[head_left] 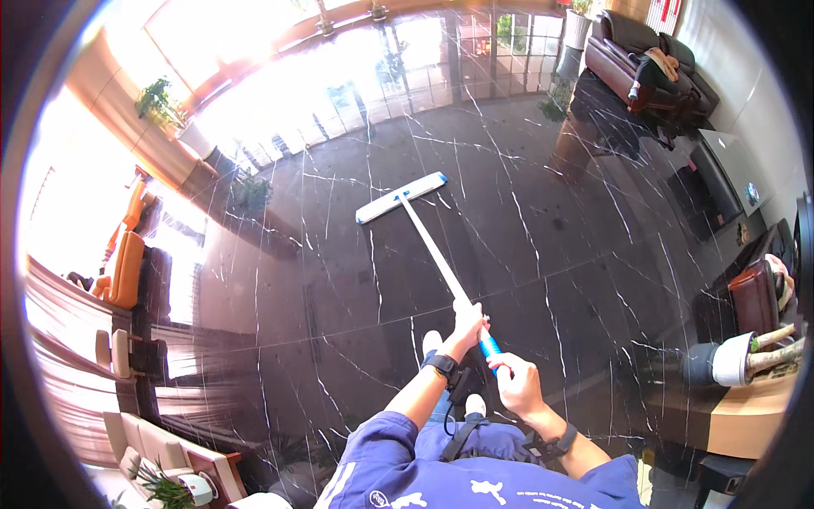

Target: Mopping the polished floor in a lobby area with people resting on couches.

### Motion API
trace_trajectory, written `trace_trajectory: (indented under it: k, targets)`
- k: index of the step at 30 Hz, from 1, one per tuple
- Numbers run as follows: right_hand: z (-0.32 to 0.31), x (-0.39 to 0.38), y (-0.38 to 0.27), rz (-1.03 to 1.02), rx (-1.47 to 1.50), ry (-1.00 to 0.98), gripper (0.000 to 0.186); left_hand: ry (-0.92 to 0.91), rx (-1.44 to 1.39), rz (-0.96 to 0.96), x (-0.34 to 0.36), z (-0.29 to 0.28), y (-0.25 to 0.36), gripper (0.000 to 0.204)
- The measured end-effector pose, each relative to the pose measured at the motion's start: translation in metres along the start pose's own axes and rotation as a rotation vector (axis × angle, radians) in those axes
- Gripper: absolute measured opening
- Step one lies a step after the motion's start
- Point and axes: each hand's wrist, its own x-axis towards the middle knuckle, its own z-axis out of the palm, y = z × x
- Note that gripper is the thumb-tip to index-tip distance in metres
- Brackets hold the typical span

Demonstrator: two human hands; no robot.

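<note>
A flat mop [432,246] with a long white pole stretches out ahead of me. Its wide white head [402,198], blue at both ends, lies on the dark marble floor [500,254]. My left hand [467,326] is wrapped round the pole just above the blue grip. Closer to my body, my right hand [516,382] closes round the top end of the blue grip [489,346]. Both wrists carry dark bands.
Back right stands a brown leather sofa [632,47] with a person on it. A low table [733,165], a brown armchair [755,293] and a white planter [732,360] line the right. Left are an orange chair [127,270], a beige armchair [157,445] and a potted plant [193,136].
</note>
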Motion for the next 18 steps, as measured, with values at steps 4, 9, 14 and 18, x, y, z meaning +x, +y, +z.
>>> trace_trajectory:
  k: [4, 9, 14, 18]
  targets:
    - [0.018, 0.064, 0.001, -0.005, 0.007, -0.014, 0.014, -0.023, 0.004, -0.014, 0.045, 0.000, 0.049, 0.013]
    - [0.056, 0.150, -0.005, -0.058, -0.013, -0.015, 0.016, -0.100, -0.005, -0.041, 0.105, -0.009, 0.117, 0.011]
    - [0.093, 0.234, -0.023, -0.028, -0.019, -0.056, 0.015, -0.096, 0.026, -0.040, 0.147, -0.016, 0.202, 0.015]
    - [0.124, 0.295, -0.034, -0.009, 0.001, -0.076, 0.014, -0.181, -0.009, -0.076, 0.201, -0.035, 0.256, 0.022]
